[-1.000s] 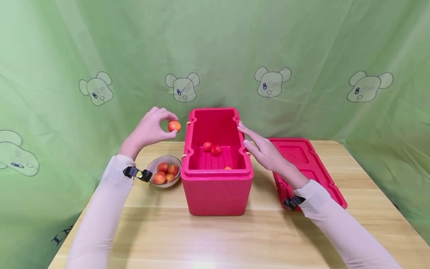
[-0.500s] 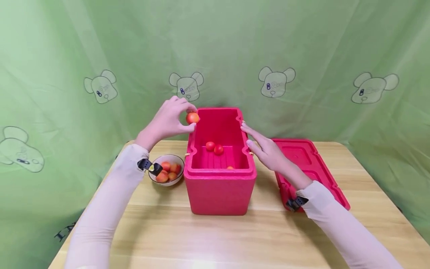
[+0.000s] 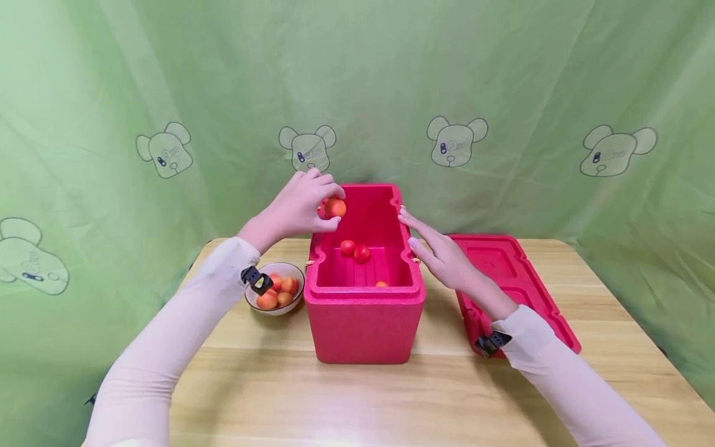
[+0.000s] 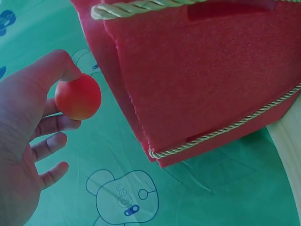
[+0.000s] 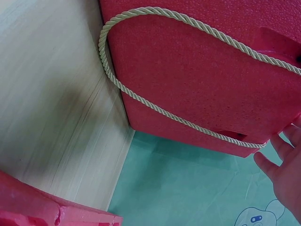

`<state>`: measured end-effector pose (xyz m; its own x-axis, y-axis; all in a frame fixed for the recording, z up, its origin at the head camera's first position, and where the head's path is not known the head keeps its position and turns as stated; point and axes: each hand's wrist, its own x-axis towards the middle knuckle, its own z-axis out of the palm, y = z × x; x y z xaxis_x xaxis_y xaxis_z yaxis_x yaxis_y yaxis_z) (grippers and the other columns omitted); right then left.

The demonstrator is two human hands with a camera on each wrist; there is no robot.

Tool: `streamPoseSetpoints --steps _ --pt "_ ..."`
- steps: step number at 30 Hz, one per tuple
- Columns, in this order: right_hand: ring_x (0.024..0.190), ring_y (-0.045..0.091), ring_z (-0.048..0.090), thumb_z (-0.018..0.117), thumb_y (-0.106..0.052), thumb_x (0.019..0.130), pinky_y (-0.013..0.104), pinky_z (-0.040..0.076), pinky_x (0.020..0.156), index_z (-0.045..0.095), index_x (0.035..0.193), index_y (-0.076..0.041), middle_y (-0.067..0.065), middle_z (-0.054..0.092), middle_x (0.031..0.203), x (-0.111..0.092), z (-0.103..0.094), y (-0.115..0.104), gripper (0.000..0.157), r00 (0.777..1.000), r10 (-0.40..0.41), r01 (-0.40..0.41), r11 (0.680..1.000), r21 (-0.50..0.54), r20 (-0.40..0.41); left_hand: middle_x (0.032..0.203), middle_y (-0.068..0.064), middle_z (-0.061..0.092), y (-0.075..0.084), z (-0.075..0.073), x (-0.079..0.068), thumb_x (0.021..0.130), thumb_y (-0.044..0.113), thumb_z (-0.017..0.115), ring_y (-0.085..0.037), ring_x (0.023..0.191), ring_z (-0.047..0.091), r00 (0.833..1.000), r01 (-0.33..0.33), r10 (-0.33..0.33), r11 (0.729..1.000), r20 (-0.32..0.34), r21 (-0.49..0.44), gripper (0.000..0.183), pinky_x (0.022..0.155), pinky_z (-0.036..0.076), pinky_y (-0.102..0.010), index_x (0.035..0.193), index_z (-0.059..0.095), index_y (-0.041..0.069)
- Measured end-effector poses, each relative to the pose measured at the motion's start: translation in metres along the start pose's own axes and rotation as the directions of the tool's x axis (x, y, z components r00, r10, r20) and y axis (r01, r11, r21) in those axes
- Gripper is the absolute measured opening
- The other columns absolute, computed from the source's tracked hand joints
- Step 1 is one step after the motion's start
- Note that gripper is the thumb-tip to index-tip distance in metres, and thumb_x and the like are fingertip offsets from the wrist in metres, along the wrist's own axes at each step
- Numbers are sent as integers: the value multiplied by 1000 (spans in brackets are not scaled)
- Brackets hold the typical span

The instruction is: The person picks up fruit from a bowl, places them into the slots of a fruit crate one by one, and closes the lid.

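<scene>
In the head view my left hand (image 3: 303, 205) pinches a red-orange tomato (image 3: 335, 208) between thumb and fingers, over the left rim of a red foam box (image 3: 365, 329). The left wrist view shows that tomato (image 4: 79, 96) held between thumb and index finger, the other fingers loosely spread. Inside the box lie two red tomatoes (image 3: 362, 253) and, partly hidden by the front wall, an orange one (image 3: 382, 284). My right hand (image 3: 441, 257) rests with extended fingers against the box's right rim. Left of the box stands a bowl (image 3: 274, 311) with several tomatoes (image 3: 267, 300).
A red lid (image 3: 527, 279) lies on the wooden table (image 3: 257, 385), right of the box and partly behind my right forearm. Cord handles (image 5: 174, 115) hang along the box's sides. A green curtain (image 3: 368, 62) rises behind the table.
My left hand has carried the tomato rightward from above the bowl to the box's left rim. My right hand stays against the right rim.
</scene>
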<state>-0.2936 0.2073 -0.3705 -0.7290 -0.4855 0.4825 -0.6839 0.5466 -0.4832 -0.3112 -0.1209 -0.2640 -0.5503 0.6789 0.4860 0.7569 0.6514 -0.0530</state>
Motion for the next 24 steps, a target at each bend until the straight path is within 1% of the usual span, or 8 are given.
streamPoseSetpoints --steps 5,9,15,20,24 --pt "153 23 33 52 -30 105 54 42 113 35 159 -23 -4 31 167 0 1 0 58 1000 -7 7 1000 -2 -6 101 -3 65 3 1 8 83 27 71 -24 96 51 999 -30 29 999 29 29 28 86 40 -42 107 70 13" --pt "153 24 33 52 -29 105 54 43 113 35 159 -23 -3 31 167 0 1 0 58 1000 -11 11 1000 -1 -11 101 -4 64 7 0 16 83 27 71 -25 98 51 996 -56 52 997 76 48 29 88 40 -43 108 70 11" --pt "154 22 33 52 -28 105 53 42 114 35 159 -26 -5 31 167 1 -1 1 57 1000 -14 14 1000 6 -16 102 -5 64 12 -5 26 83 27 71 -25 99 52 988 -70 59 995 142 76 28 90 40 -43 107 70 12" --pt "154 21 32 52 -28 105 53 43 112 34 160 -26 -6 30 167 0 -1 1 58 1000 -8 8 1000 10 -11 105 -5 64 14 -6 30 83 27 70 -25 101 52 980 -75 58 994 188 83 29 91 40 -43 108 71 12" --pt "154 20 32 52 -28 105 53 44 111 34 160 -26 -6 30 167 -1 -2 2 58 1000 -7 7 1000 11 -11 107 -6 64 13 -4 30 83 26 71 -25 104 51 977 -89 66 991 205 103 31 92 39 -45 111 71 12"
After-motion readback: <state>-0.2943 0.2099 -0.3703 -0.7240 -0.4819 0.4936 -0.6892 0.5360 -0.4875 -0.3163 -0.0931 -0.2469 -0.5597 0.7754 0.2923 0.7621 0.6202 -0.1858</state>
